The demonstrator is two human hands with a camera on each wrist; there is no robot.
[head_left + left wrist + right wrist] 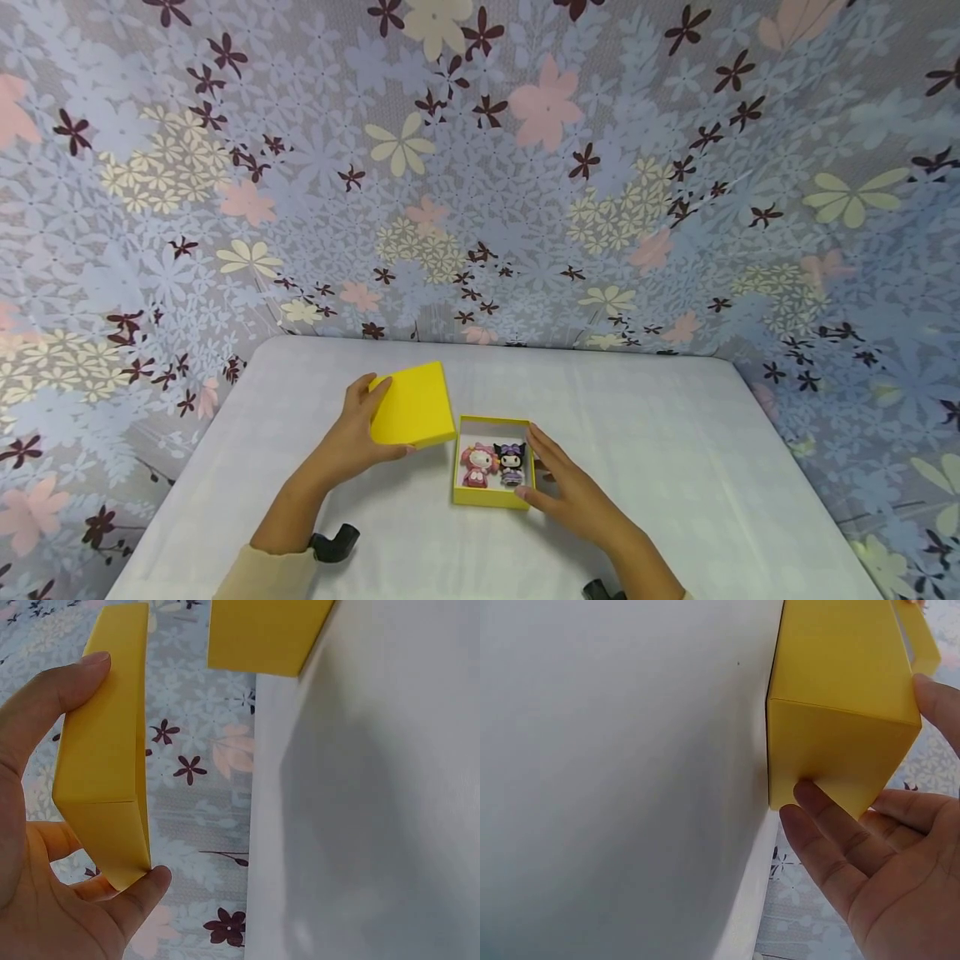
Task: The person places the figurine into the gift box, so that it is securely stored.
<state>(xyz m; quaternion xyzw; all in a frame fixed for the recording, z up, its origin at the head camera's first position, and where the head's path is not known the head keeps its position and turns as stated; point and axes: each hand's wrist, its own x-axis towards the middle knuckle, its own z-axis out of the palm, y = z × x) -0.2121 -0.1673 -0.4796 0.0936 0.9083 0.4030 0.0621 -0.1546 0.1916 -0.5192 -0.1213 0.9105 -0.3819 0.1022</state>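
On the table stands a square yellow box (491,497) with a white inside, its top uncovered. In it lie two small figurines, one pink and white (477,467), one black and purple (512,463). My left hand (363,429) grips a yellow box lid (412,406), held tilted above the table to the left of the box. The left thumb lies across one side of the lid (105,742), with fingers at its opposite edge. My right hand (573,492) holds the box's right end, thumb at the near corner, other fingertips against the wall (840,750).
The table (637,417) has a white cover. Behind and around it hangs floral-patterned cloth (480,208). A black wrist mount (336,543) sticks out by the left sleeve, and another (600,590) by the right wrist.
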